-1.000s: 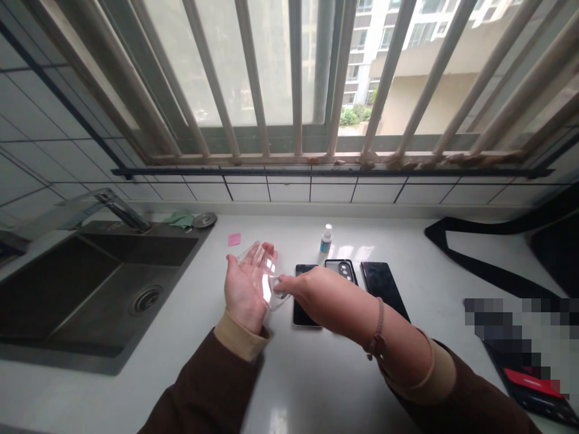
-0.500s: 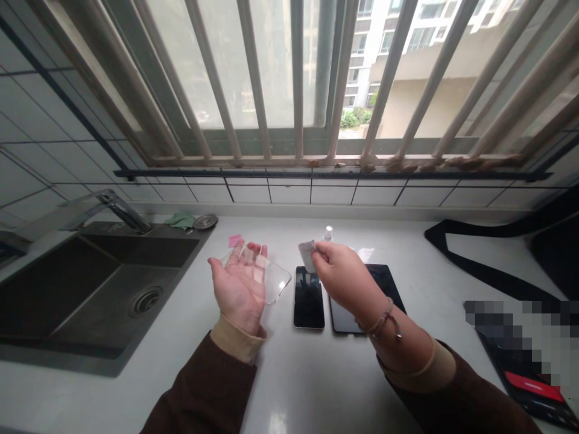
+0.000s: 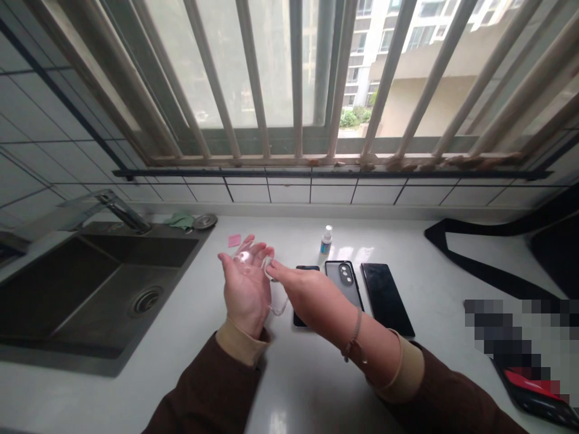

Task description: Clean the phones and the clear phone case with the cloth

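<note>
Palm up, my left hand holds a clear phone case, its see-through edge showing beside the palm. My right hand reaches across, pinching a small pale cloth against the case near the left fingers. Much of the cloth is hidden by the fingers. Under the right hand lies a dark phone, partly covered. Just right of it is a black-rimmed phone case with a camera cutout, and beyond that another black phone.
A small white spray bottle stands behind the phones. A pink slip lies near the left fingertips. On the left is a sink with a faucet; a green cloth rests behind it. A black strap lies right.
My right hand has moved left and down, bringing the cloth onto the clear case. The bottle and the items to the right are now uncovered. My left hand has shifted slightly right.
</note>
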A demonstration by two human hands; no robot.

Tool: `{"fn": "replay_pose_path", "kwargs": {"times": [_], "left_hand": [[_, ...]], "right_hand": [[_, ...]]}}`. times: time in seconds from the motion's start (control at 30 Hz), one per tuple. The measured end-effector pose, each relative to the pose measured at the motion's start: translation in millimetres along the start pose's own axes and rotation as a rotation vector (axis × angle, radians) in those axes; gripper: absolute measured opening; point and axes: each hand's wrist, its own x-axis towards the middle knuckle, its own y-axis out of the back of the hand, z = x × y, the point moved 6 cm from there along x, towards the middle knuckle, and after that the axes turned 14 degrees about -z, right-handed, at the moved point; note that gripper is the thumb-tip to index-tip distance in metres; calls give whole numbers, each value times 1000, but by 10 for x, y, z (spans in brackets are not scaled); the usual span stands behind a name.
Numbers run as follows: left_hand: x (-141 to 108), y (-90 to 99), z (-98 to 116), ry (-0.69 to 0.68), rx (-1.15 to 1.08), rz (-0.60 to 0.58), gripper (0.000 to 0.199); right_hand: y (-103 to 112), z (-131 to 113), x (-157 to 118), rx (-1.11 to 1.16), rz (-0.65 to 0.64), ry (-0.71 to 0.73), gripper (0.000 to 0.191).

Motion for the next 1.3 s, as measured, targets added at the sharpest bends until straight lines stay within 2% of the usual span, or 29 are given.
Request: {"fn": "replay_pose_path", "kwargs": {"times": [0.1, 0.23, 0.37, 0.4, 0.5, 0.6, 0.67, 0.7, 0.77, 0.83, 0.87, 0.93, 1.0, 1.07, 1.13, 1.2, 1.3], "left_hand": [[6, 101, 35, -2, -14, 123, 70], [48, 149, 122, -43, -18, 188, 69], [60, 154, 187, -119, 10, 230, 66], [58, 157, 187, -120, 11, 240, 65], [56, 154, 161, -73, 11, 236, 67], [58, 139, 128, -23, -3, 215, 69], [52, 131, 128, -33, -4, 225, 67], [47, 122, 133, -47, 5, 229, 67], [33, 87, 146, -72, 30, 222, 67], [10, 37, 135, -55, 46, 202, 69], [-3, 8, 113, -18, 49, 183, 70], [-33, -74, 17, 126, 29, 90, 73], [-89, -186, -131, 328, -15, -73, 74], [-175, -286, -271, 490, -58, -232, 70], [-243, -327, -369, 558, -82, -309, 63], [-269, -311, -418, 549, -95, -287, 57], [-270, -243, -418, 528, -79, -176, 60]], "right_hand": [[-106, -8, 19, -136, -139, -17, 58], [-188, -39, -4, -267, -328, -172, 44], [-95, -189, -63, -182, -348, -209, 24], [-42, -216, -82, -118, -336, -208, 21], [155, -213, -134, 187, -277, -202, 28], [248, -86, -167, 758, -271, -265, 26], [281, -1, -161, 1103, -204, -297, 24], [298, 40, -151, 1205, -150, -303, 23], [337, 114, -130, 1257, -34, -296, 23], [394, 175, -125, 1130, 85, -279, 26], [438, 197, -134, 998, 148, -272, 28], [541, 206, -173, 634, 275, -266, 31], [596, 156, -202, 270, 349, -232, 33], [540, 92, -183, 29, 328, -158, 40], [398, 37, -128, -116, 233, -69, 45], [248, -3, -72, -204, 153, -13, 46], [106, -59, -8, -219, 93, 37, 49]]}}
